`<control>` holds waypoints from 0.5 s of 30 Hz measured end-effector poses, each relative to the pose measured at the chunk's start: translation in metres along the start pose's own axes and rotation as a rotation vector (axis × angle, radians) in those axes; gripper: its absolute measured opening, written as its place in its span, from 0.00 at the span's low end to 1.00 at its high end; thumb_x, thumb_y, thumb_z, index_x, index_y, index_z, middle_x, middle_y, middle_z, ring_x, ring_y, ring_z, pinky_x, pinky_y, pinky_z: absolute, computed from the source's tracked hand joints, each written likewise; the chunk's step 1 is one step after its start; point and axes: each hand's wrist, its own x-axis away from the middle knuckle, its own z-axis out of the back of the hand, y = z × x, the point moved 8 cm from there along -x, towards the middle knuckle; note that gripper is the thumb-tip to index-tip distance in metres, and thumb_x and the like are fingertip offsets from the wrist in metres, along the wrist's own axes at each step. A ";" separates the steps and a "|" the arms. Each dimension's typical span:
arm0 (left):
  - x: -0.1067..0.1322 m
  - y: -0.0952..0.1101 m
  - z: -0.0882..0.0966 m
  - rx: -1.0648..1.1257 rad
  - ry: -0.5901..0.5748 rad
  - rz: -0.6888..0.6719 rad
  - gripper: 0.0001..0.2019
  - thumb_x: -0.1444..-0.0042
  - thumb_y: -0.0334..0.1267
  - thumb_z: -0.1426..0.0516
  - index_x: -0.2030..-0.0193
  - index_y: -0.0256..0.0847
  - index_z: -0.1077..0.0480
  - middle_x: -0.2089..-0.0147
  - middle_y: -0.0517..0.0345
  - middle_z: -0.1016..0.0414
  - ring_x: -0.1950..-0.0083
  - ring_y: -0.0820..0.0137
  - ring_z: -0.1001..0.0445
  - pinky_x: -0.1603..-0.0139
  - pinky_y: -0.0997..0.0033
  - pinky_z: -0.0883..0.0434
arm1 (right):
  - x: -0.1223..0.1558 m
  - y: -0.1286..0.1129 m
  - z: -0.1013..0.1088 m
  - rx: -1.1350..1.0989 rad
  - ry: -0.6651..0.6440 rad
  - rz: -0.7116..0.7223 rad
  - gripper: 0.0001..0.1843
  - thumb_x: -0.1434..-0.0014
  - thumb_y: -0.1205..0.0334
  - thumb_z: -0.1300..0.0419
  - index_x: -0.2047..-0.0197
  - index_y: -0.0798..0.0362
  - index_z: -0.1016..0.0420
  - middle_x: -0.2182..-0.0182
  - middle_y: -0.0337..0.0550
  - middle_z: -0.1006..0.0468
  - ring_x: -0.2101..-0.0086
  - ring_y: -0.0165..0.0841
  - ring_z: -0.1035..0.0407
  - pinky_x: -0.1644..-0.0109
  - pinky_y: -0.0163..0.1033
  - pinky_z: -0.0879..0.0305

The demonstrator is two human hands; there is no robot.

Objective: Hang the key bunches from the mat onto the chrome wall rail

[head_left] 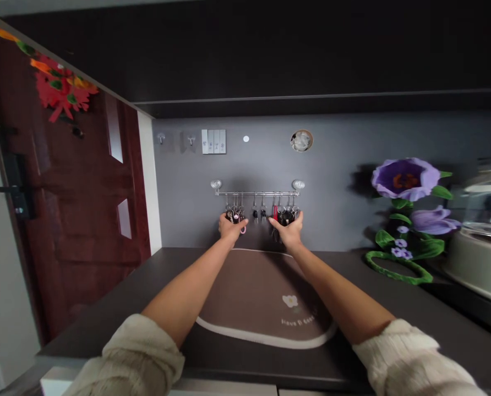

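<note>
A clear hook rail (256,193) is fixed to the grey wall by two round mounts, with several bunches of keys hanging from it. My left hand (231,226) is cupped round the left bunch of keys (235,216), thumb on the right and fingers on the left. Round the right bunch of keys (287,216), which has a red tag (275,212) beside it, my right hand (288,229) is closed the same way. Between my hands hang two smaller sets, a black key (255,215) and another key (263,214). My palms hide parts of both bunches.
A brown mat (254,297) lies on the dark counter (146,297) below my arms. Purple plush flowers (406,179) and a clear-topped appliance (485,236) stand right. A dark shelf (245,49) hangs overhead; a red-brown door (76,220) is left.
</note>
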 end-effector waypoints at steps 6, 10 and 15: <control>0.010 0.010 -0.013 0.095 0.157 0.119 0.29 0.60 0.40 0.39 0.54 0.41 0.50 0.56 0.52 0.34 0.59 0.69 0.31 0.58 0.67 0.36 | 0.009 -0.013 -0.015 -0.003 0.128 0.043 0.55 0.61 0.51 0.38 0.38 0.56 0.67 0.45 0.60 0.47 0.45 0.47 0.49 0.44 0.47 0.50; 0.014 0.016 -0.011 0.068 0.149 0.159 0.24 0.56 0.37 0.42 0.55 0.41 0.50 0.60 0.52 0.32 0.63 0.69 0.30 0.63 0.68 0.35 | 0.010 -0.022 -0.013 -0.009 0.098 0.050 0.48 0.57 0.59 0.41 0.39 0.57 0.65 0.46 0.57 0.43 0.47 0.43 0.45 0.45 0.46 0.48; 0.015 0.025 0.007 0.075 0.131 0.114 0.21 0.55 0.37 0.43 0.56 0.41 0.48 0.61 0.53 0.31 0.63 0.70 0.29 0.64 0.69 0.34 | 0.009 -0.028 0.001 -0.023 0.011 -0.033 0.41 0.55 0.61 0.45 0.41 0.56 0.61 0.53 0.53 0.34 0.55 0.38 0.36 0.50 0.44 0.42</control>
